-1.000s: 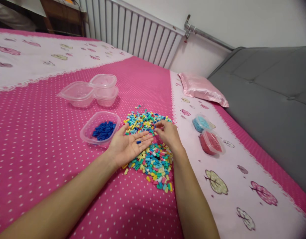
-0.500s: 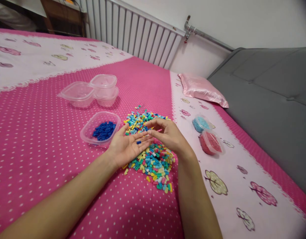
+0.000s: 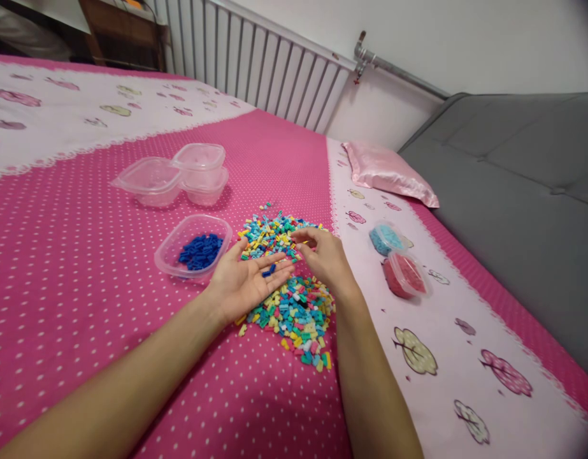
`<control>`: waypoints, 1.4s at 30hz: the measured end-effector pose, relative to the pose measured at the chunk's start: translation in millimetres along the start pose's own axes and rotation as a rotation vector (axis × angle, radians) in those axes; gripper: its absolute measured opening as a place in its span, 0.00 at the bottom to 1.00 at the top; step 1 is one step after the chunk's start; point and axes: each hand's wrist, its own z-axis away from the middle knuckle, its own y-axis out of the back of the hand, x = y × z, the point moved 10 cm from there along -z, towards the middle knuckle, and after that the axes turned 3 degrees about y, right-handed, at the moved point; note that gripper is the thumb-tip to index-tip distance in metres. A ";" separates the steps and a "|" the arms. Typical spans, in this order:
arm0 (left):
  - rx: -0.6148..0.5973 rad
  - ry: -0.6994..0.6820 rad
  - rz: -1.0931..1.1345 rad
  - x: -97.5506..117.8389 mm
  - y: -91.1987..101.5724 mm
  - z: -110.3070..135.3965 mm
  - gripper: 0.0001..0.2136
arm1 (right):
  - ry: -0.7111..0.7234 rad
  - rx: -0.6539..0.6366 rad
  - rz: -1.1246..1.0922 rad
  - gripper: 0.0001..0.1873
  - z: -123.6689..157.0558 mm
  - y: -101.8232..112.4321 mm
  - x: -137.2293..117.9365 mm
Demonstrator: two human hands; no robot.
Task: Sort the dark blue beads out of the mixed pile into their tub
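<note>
My left hand (image 3: 243, 280) lies palm up with its fingers stretched out flat. Small dark blue building bricks (image 3: 269, 271) rest loose on those fingers, perhaps two of them. Just to the right hovers my right hand (image 3: 325, 255), palm down, fingers curved and thumb apart from them; I see nothing between them. Both hands are over a spread pile of small mixed-colour building bricks (image 3: 294, 312), which they partly hide. Beside my left hand stands a clear plastic tub (image 3: 167, 258) with many dark blue bricks (image 3: 201, 251) inside.
Clear plastic containers (image 3: 153, 178) stand farther back on the left, some stacked. On the right are a tub of light blue bricks (image 3: 385, 238) and a tub of red bricks (image 3: 404, 275). A pink pillow (image 3: 389, 172) lies by the grey headboard (image 3: 513, 166). A radiator (image 3: 260, 64) lines the wall.
My right hand has moved slightly right, away from my left fingers, and its thumb and fingers have parted. More dark blue now shows on my left fingers, where one brick lay before.
</note>
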 end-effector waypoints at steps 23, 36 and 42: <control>0.106 -0.033 -0.012 3.6 7.7 3.0 0.22 | -0.060 -0.116 0.369 0.11 -0.8 -42.9 27.6; 0.076 -0.023 -0.041 2.8 6.9 1.9 0.24 | -0.081 -0.086 0.338 0.12 -1.2 -38.0 29.8; 0.060 -0.015 -0.058 1.7 4.9 2.0 0.27 | -0.052 -0.017 0.229 0.10 -4.0 -27.5 29.1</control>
